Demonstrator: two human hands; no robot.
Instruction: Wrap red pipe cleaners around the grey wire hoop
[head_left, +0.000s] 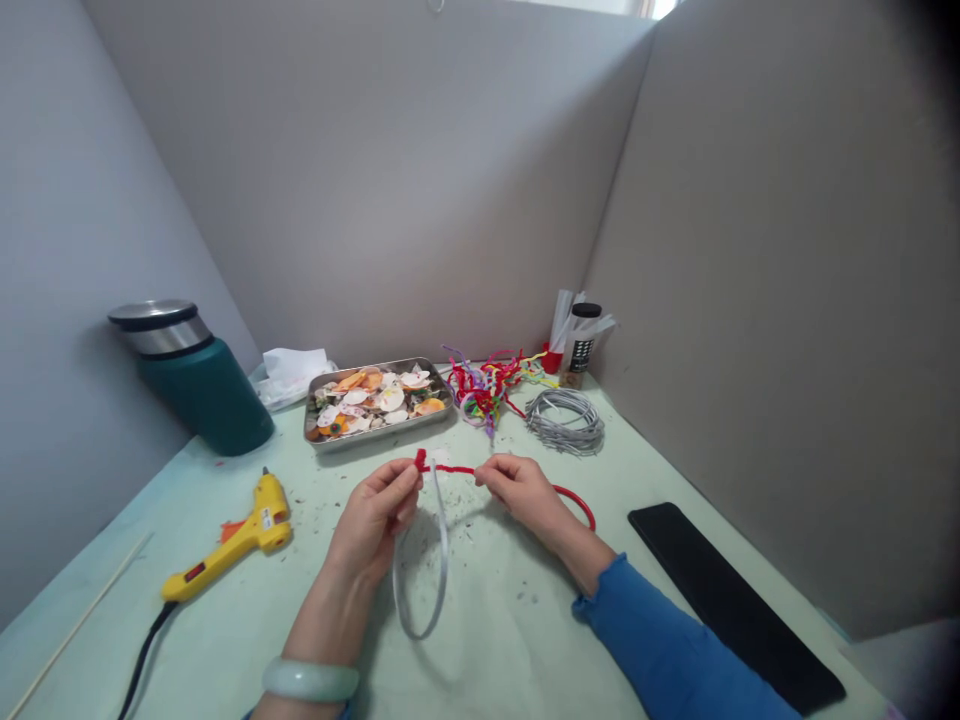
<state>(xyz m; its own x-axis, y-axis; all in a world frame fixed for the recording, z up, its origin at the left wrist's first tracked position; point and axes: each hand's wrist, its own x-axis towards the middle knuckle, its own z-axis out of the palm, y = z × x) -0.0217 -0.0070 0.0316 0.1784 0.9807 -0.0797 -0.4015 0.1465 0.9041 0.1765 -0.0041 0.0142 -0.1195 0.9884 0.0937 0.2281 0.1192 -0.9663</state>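
My left hand (379, 515) pinches the top of a thin grey hoop (441, 570), which hangs down in front of it. A fuzzy red pipe cleaner (455, 469) is wrapped at that same top end, with a short red tuft above my fingertips. It runs sideways, fairly straight, to my right hand (521, 492), whose thumb and fingers are closed on it. Behind my right wrist a smooth red curved strip (583, 502) shows; whether it is joined to the pipe cleaner, I cannot tell.
Left stand a yellow glue gun (244, 535), a thin stick (82, 625) and a teal bottle (202, 390). Along the back are a metal tray (375, 434) of cut paper pieces, tangled pipe cleaners (491, 385), grey hoops (566, 422) and a black-lidded jar (583, 345). Right lies a black strip (735, 605).
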